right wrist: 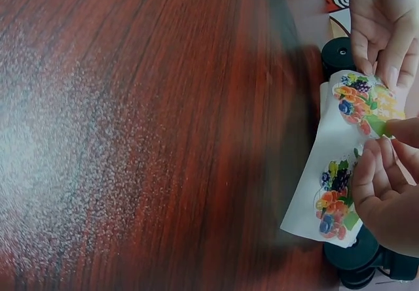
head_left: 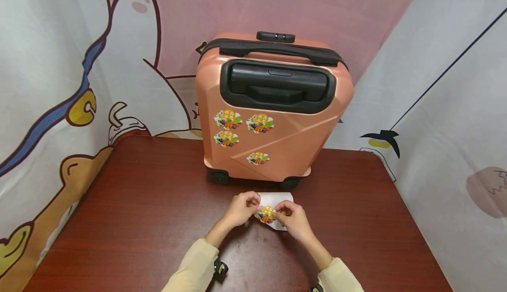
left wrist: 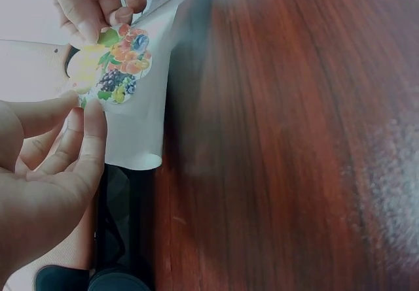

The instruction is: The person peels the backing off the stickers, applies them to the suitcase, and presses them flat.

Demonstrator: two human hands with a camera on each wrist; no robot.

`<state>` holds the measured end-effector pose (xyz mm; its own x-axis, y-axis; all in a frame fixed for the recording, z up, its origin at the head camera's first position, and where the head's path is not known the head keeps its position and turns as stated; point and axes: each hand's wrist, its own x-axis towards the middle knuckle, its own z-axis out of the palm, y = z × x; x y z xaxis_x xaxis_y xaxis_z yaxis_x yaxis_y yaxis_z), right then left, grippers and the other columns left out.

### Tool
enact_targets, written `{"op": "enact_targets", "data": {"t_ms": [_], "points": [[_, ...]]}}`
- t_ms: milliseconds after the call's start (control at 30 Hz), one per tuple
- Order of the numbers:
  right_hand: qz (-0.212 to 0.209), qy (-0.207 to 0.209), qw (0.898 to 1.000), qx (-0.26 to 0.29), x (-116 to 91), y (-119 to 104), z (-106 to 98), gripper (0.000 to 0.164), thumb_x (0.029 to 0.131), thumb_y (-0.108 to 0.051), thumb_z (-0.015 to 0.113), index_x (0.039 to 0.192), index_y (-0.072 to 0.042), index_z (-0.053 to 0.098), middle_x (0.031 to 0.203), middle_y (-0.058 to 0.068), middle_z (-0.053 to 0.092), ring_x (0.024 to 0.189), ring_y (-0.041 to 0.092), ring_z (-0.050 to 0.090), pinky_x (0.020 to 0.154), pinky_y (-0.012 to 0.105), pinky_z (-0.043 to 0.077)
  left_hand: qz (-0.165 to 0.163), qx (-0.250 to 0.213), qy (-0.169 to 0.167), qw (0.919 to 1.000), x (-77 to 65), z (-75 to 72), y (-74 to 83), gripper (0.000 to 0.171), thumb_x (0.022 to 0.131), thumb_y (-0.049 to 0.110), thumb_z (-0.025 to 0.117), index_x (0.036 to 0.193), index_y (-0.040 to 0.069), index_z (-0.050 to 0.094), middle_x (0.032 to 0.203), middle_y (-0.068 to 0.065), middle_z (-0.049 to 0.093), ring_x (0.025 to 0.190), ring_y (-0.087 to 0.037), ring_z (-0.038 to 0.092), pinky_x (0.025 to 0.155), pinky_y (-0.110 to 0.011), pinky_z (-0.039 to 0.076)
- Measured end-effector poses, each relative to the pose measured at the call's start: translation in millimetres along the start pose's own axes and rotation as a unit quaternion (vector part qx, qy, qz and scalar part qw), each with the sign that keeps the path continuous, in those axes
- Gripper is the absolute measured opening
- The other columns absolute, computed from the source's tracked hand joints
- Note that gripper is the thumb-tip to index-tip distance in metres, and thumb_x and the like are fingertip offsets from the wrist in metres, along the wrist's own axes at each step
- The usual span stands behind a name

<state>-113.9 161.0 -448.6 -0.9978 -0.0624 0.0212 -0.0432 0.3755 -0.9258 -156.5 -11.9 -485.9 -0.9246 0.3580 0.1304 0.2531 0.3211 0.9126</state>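
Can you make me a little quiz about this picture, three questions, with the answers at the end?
1. How many stickers show on the suitcase?
2. True or false: the left hand and the right hand pinch the same sticker.
3. Where is the white sheet? A) on top of the suitcase; B) in front of it; C) behind it.

Key: 1. Four; 2. True; 3. B.

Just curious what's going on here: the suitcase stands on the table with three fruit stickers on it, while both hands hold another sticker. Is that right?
Not quite: the head view shows four fruit stickers on the suitcase, not three. It does stand on the table, and the left hand and right hand do hold another sticker.
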Motion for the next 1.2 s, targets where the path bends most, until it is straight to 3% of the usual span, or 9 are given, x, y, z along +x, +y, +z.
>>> {"op": "enact_targets", "data": {"t_ms": [300,533,767,1200], "points": [[-0.002,0.004,1.0,0.015,-0.1,4.9,0.2,0.005,0.074,0.015,0.063,0.077,0.012,0.06,0.067,0.018,0.058,0.055,0.008,0.049,0.05,0.017,0.038,-0.012,-0.034,0.006,0.9993,-0.7,2.3,-0.1,0.004,0.082,-0.004,0.064,0.084,-0.003,0.06,0.075,-0.01,0.064,0.061,-0.024,0.062,0.052,-0.021,0.048],[0.01,0.005,1.0,0.023,7.6,36.8,1.2,0.01,0.075,0.012,0.065,0.075,0.003,0.061,0.066,0.01,0.058,0.054,0.008,0.049,0.05,0.019,0.04,-0.007,-0.025,0.009,0.9996,0.4,5.3,-1.7,0.008,0.082,-0.006,0.063,0.089,-0.003,0.06,0.074,-0.01,0.064,0.061,-0.024,0.061,0.051,-0.021,0.047],[0.011,-0.013,0.999,0.029,-0.3,8.5,-3.5,0.009,0.076,0.015,0.062,0.075,0.007,0.057,0.067,0.015,0.057,0.058,0.014,0.053,0.054,0.02,0.044,-0.005,-0.023,0.01,0.9997,1.8,6.2,-2.4,0.014,0.081,-0.009,0.062,0.093,-0.003,0.061,0.073,-0.011,0.064,0.059,-0.02,0.06,0.051,-0.02,0.048],[0.022,-0.03,0.999,0.007,-2.1,6.3,-6.0,0.005,0.078,0.015,0.061,0.078,0.012,0.058,0.071,0.022,0.058,0.06,0.019,0.055,0.055,0.021,0.045,-0.013,-0.001,0.013,0.9998,1.6,7.9,-0.9,0.019,0.077,-0.01,0.061,0.095,-0.003,0.061,0.07,-0.009,0.064,0.055,-0.013,0.059,0.051,-0.02,0.047]]}}
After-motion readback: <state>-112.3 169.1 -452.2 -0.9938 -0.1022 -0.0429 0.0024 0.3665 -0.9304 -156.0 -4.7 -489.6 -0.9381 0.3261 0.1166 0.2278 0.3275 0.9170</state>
